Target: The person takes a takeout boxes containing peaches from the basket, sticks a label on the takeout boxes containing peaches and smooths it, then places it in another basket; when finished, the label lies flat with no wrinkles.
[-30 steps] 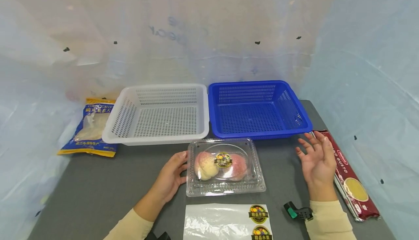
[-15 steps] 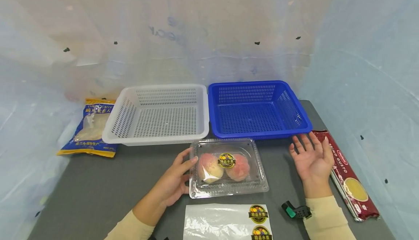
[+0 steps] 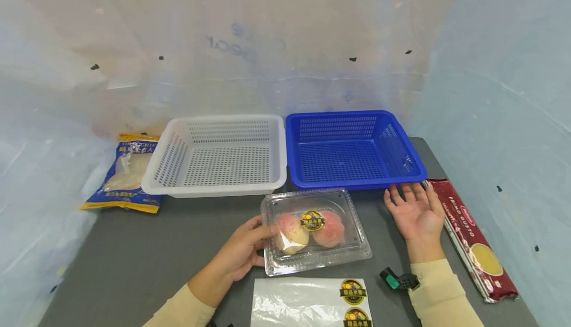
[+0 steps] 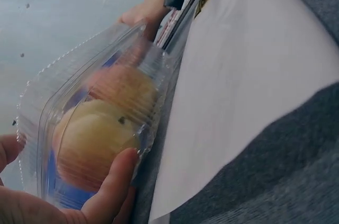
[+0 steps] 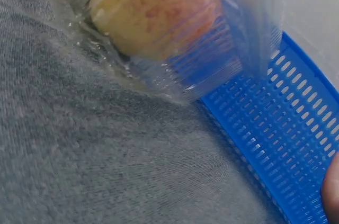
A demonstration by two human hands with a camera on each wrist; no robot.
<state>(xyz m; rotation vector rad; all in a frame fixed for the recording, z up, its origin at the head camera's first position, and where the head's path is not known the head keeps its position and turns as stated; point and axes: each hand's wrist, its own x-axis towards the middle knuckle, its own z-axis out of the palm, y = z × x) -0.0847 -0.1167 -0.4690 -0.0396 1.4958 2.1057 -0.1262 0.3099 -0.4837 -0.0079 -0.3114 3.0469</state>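
Note:
A clear plastic clamshell box (image 3: 321,263) with two pink-and-yellow peaches (image 3: 328,232) in it is slightly turned in front of the baskets. A round fruit sticker (image 3: 312,220) is on its lid. My left hand (image 3: 238,251) grips the box's left end; in the left wrist view the hand's thumb (image 4: 117,181) presses on its side. With palm up and fingers spread, my right hand (image 3: 417,218) holds nothing, to the right of the box and beside the blue basket's front edge (image 3: 357,186). The right wrist view shows the box's near end and a peach (image 5: 159,12).
A white basket (image 3: 209,190) stands behind, left of the blue one. In front of the box lies a white sheet (image 3: 290,302) with round stickers (image 3: 352,291). A blue-yellow bag (image 3: 127,173) lies far left, a red spaghetti packet (image 3: 468,233) far right.
The box has moved a little to the right and toward me and turned slightly, with my left hand tightening its hold on it. My right hand has drifted left, toward the box, still spread.

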